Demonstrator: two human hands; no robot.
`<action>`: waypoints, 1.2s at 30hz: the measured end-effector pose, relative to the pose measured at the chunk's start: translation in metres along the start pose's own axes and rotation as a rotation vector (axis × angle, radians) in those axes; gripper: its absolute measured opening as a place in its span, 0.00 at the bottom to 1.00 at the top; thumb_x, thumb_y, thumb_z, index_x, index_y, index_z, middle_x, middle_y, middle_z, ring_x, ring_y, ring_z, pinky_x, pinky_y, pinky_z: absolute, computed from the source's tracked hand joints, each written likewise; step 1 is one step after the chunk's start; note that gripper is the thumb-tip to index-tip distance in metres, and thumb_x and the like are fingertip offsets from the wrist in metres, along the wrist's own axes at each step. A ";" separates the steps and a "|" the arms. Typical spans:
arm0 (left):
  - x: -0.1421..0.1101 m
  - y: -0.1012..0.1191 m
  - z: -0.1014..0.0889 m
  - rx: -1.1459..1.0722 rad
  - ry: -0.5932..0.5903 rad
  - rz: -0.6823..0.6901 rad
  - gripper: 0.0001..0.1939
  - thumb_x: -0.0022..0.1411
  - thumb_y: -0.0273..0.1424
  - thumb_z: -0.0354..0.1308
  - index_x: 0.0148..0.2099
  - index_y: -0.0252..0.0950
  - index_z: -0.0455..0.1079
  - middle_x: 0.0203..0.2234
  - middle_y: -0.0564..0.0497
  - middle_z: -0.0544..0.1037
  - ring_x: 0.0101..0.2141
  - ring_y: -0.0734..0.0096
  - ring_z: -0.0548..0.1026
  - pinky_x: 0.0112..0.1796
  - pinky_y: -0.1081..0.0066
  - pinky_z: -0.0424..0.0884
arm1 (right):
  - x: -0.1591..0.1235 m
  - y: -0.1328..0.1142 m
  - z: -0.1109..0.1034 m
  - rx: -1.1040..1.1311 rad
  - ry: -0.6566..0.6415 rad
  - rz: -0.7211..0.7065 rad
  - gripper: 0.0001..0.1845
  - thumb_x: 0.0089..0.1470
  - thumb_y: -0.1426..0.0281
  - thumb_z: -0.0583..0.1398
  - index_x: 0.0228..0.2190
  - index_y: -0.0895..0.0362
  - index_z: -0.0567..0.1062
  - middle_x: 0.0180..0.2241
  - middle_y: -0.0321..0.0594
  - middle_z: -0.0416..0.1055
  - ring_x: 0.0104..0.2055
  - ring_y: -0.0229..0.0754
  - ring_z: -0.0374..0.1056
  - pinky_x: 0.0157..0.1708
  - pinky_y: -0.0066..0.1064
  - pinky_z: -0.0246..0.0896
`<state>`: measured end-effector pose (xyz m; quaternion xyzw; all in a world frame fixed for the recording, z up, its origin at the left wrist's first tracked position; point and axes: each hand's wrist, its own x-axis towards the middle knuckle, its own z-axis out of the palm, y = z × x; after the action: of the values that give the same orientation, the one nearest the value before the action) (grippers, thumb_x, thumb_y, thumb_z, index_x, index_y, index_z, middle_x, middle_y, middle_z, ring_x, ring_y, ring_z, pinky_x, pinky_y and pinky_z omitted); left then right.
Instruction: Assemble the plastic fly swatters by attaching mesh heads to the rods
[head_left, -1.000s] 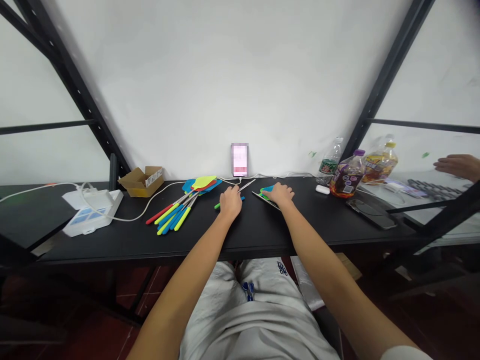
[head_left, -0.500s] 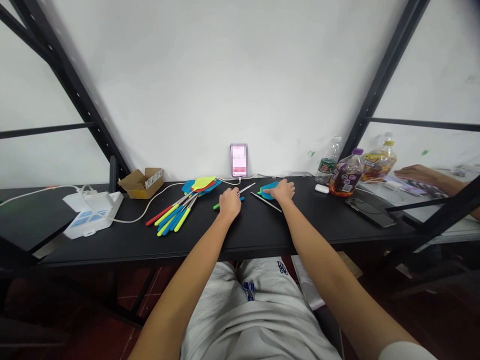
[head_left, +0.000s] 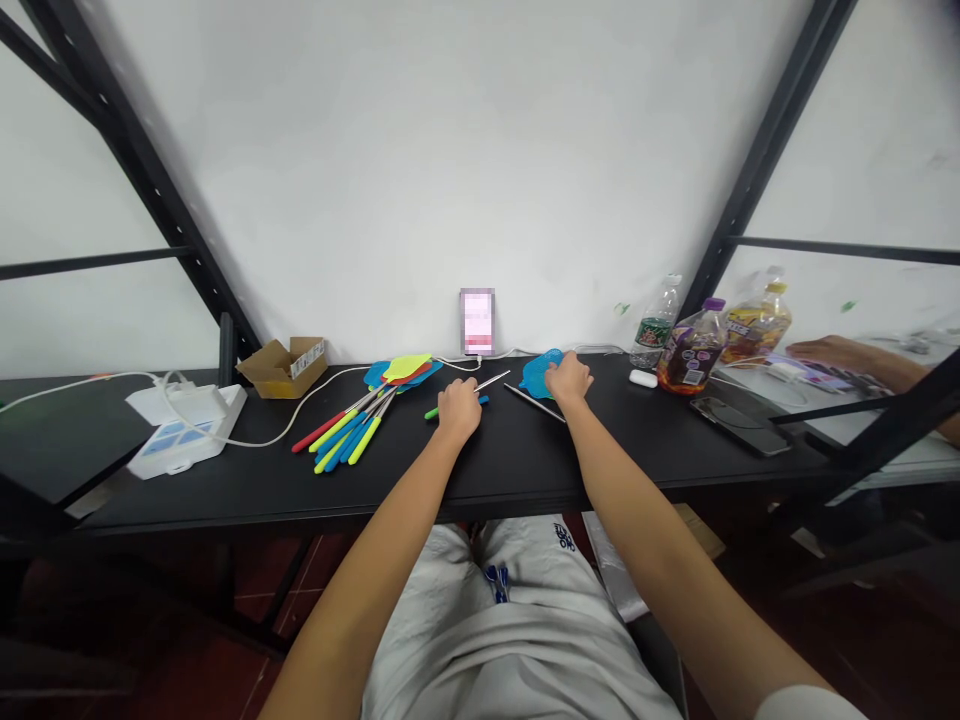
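Blue swatter head lies on the worktop, R hand on its near edge, fingers bent; can't tell if gripping. Bare metal rod lies just beside it, its near end by R hand. L hand is curled palm-down over a green handle and blue piece, w/ a thin metal shaft beyond; can't tell if closed on them.

Left of L hand: swatter pile, mixed colors. Behind: phone upright on wall, screen blurred, cable attached. Far left: cardboard box, white power strip. Far right: water bottle, juice bottle, 2nd phone, co-worker's hand.
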<state>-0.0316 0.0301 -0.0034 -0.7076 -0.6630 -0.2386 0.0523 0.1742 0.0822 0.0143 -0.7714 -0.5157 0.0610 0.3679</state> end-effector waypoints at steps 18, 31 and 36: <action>0.001 -0.001 0.001 -0.014 -0.021 -0.001 0.10 0.68 0.30 0.48 0.42 0.39 0.72 0.38 0.46 0.74 0.42 0.60 0.73 0.40 0.65 0.64 | -0.002 -0.004 -0.001 0.195 0.088 -0.015 0.15 0.62 0.67 0.52 0.49 0.59 0.69 0.40 0.52 0.73 0.43 0.52 0.70 0.42 0.39 0.63; 0.004 -0.004 -0.001 -0.004 -0.015 0.154 0.13 0.69 0.30 0.47 0.44 0.39 0.74 0.40 0.46 0.74 0.44 0.61 0.70 0.41 0.65 0.62 | 0.000 0.001 0.000 0.191 0.165 -0.027 0.18 0.63 0.61 0.51 0.46 0.58 0.71 0.38 0.52 0.74 0.43 0.53 0.70 0.45 0.41 0.59; 0.003 -0.002 -0.002 -0.015 -0.029 0.213 0.14 0.70 0.30 0.46 0.44 0.39 0.74 0.40 0.46 0.74 0.44 0.62 0.70 0.42 0.65 0.61 | 0.001 0.002 0.002 0.146 0.181 -0.044 0.18 0.64 0.60 0.50 0.46 0.58 0.70 0.40 0.50 0.74 0.45 0.52 0.69 0.49 0.43 0.55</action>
<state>-0.0336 0.0322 -0.0009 -0.7779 -0.5828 -0.2264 0.0627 0.1755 0.0837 0.0118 -0.7334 -0.4912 0.0204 0.4695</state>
